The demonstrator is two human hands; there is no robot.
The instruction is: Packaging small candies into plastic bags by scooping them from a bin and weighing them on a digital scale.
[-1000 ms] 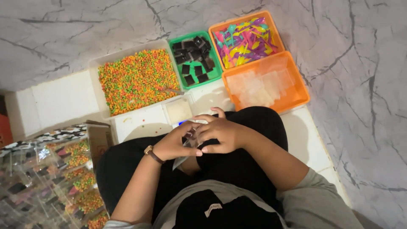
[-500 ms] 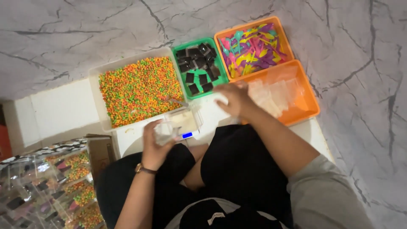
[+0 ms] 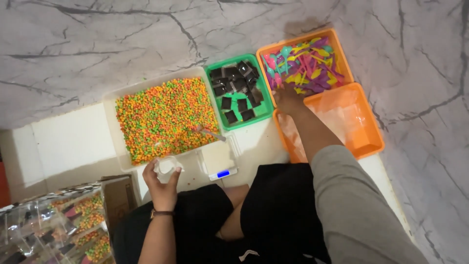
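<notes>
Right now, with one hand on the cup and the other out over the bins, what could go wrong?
1. The left hand holds a small clear cup beside the tray of coloured beads; a tilt could spill it.
2. The right hand reaches for the orange bin of plastic spoons, its forearm crossing the other orange bin; a sleeve might snag its rim.

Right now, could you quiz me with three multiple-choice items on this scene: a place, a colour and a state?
1. Where is the right hand?
A. at the tray of coloured spoons
B. on the small scale
C. in the lap

2. What colour is the tray of dark squares?
A. orange
B. green
C. white

3. What is the left hand doing?
A. lying flat
B. scooping beads
C. holding a small clear cup

Answers: 1 A, the fingers reach its near edge; 2 B, its rim is green; 3 C, the fingers wrap the cup.
</notes>
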